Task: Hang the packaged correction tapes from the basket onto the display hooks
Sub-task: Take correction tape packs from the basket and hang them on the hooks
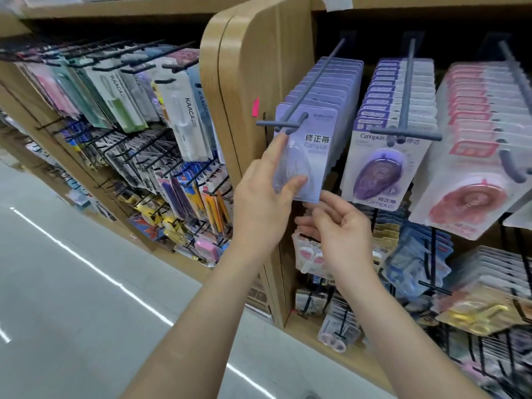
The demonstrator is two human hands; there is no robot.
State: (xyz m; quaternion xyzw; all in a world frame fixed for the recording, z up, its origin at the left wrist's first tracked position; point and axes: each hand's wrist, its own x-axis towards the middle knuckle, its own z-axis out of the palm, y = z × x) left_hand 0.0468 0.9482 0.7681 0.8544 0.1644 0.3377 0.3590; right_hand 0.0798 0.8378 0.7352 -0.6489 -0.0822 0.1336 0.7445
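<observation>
A lavender packaged correction tape hangs at the front of a grey display hook, ahead of a row of like packs. My left hand holds this front pack, thumb on its face and index finger raised along its left edge toward the hook's crossbar. My right hand is just under the pack's bottom edge, fingers loosely curled and empty. The basket is out of view.
To the right, purple packs and pink packs fill two more hooks. A wooden divider panel stands left of the hook. Pen packs hang on the left shelf. More goods hang on the lower pegs.
</observation>
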